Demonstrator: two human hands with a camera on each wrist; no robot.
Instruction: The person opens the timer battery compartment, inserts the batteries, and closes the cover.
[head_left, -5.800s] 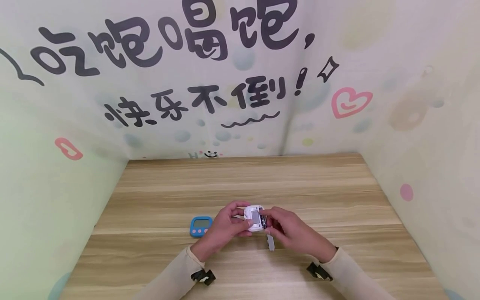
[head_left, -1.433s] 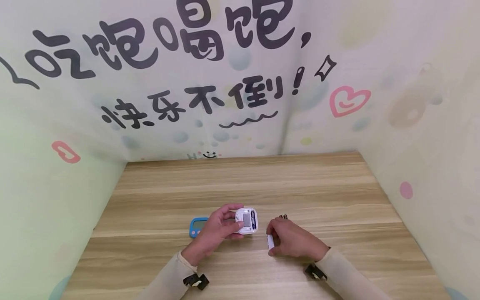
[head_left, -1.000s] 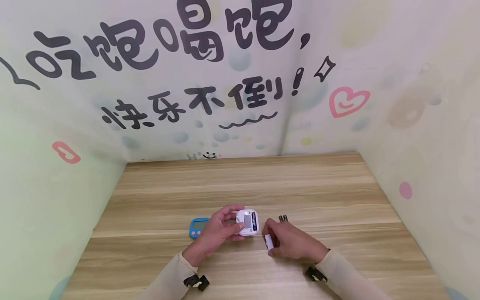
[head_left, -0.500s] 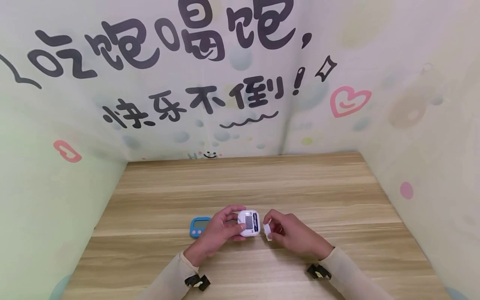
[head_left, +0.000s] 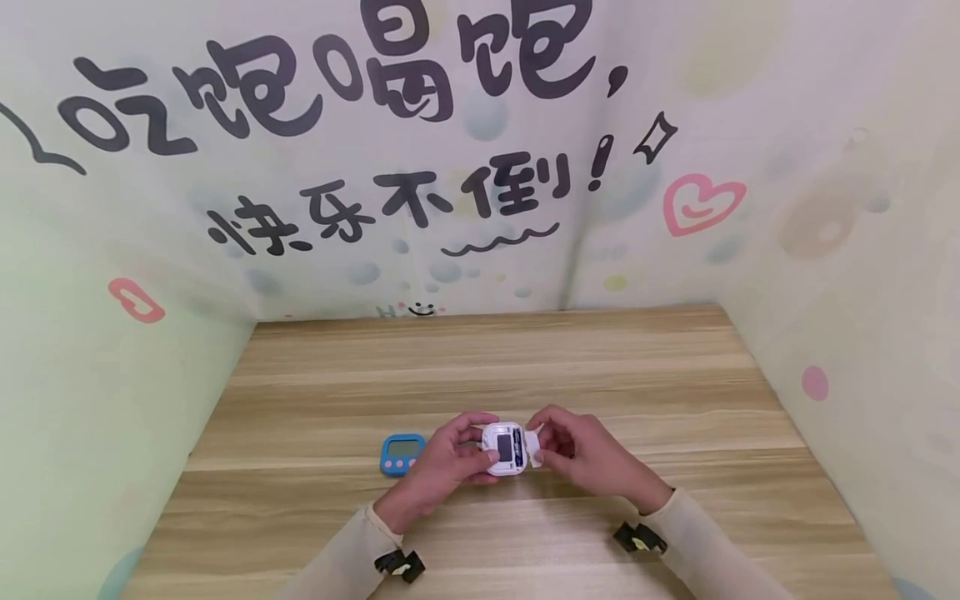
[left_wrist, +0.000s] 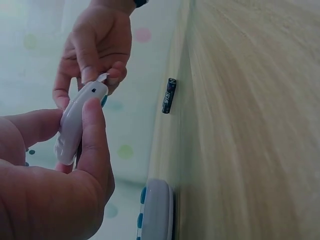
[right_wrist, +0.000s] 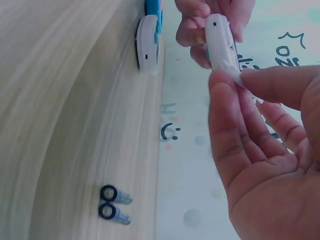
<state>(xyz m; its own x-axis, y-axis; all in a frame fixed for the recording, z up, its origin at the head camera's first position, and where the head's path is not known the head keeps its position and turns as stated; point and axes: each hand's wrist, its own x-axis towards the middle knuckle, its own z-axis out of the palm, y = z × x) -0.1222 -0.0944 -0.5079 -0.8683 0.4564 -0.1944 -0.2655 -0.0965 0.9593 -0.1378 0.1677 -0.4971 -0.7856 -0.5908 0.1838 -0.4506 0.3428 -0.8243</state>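
Hands meet low in the frame's centre over a pale wood-grain worktop (head_left: 600,375). Left hand (head_left: 442,467) has its grip clamped round a small white plastic timer (head_left: 504,448) with rounded corners, its back showing a dark rectangular panel. Right hand (head_left: 592,458) pinches a thin white cover piece (head_left: 534,442) against the timer's right edge. Just left lies a blue timer (head_left: 401,452). Two dark cylindrical batteries (right_wrist: 114,202) rest side by side, touching; label writing unreadable.

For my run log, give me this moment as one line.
left hand: grips white timer | right hand: pinches white battery cover at timer's edge | table: blue timer, two batteries
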